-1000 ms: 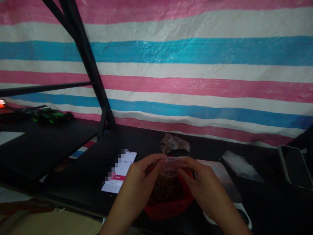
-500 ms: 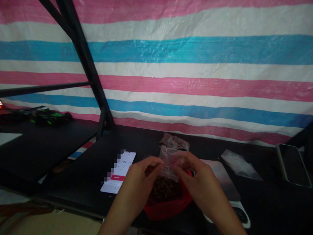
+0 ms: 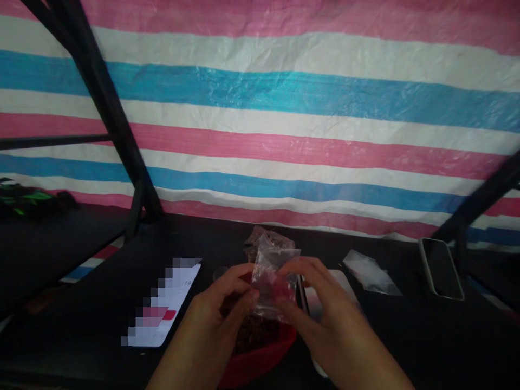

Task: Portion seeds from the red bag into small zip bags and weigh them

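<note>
A small clear plastic bag [image 3: 266, 271] is stretched between my hands. The left edge of the bag is pinched by the thumb and fingers of my left hand [image 3: 227, 303]. My right hand [image 3: 320, 306] grips its right side; whether some fingertips are inside the bag I cannot tell. Directly below is a red container [image 3: 260, 363], partly hidden by my hands and wrists. Brown, dry, shredded-looking material [image 3: 258, 333] lies in it.
A flat scale [image 3: 343, 284] sits under my right hand. Filled clear bags [image 3: 280, 238] lie behind the container, flat empty bags [image 3: 371, 273] to the right. One phone [image 3: 441, 271] rests far right; another, lit phone [image 3: 162, 319] lies left. Black frame posts [image 3: 109, 119] stand before a striped sheet.
The view has swung right and come closer. The bag is spread wider, and my right fingers have moved further over its side.
</note>
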`<state>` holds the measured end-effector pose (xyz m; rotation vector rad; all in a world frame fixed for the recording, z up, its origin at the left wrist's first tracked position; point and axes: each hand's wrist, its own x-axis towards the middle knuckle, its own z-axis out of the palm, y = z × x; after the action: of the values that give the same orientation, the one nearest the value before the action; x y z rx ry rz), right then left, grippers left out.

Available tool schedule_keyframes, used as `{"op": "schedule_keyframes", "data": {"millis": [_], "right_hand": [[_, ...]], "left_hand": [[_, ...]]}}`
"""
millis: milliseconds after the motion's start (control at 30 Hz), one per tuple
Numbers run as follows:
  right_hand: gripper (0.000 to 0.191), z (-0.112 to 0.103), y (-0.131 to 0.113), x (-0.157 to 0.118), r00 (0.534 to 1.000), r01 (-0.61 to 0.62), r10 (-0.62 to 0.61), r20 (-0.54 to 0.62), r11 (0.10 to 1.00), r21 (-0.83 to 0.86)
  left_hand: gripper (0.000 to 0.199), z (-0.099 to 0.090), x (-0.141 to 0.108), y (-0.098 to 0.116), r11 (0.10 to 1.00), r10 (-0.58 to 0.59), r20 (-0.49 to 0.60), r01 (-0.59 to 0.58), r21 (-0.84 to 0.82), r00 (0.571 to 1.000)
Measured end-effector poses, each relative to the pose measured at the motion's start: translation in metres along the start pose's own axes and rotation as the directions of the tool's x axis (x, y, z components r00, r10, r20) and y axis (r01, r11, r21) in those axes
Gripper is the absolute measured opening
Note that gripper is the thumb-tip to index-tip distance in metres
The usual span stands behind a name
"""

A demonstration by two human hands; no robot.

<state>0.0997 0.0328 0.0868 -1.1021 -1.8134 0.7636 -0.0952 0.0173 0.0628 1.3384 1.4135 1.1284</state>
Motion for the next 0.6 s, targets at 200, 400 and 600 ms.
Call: {"op": "schedule_keyframes", "data": {"millis": [200,400,600], "right_hand": [[0.029,-0.023,0.025,0.009,0.977,-0.211,0.212,-0.015,0.977,0.04],[0.056,-0.1,0.125,0.017,0.727,-0.61,0.373,-0.576,0.735,-0.294],[0.048,-0.108,0.172,0.005,0.625,-0.759,0.409,-0.665,0.519,-0.393]], "left_hand": [[0.058,0.004,0.003,-0.005,0.994,0.027,-0.098,-0.017,0.105,0.995],[0.058,-0.009,0.002,-0.009,0.97,0.077,-0.151,-0.038,0.242,0.985],[0.056,-0.017,0.003,-0.017,0.951,0.115,-0.165,-0.061,0.303,0.979]]}}
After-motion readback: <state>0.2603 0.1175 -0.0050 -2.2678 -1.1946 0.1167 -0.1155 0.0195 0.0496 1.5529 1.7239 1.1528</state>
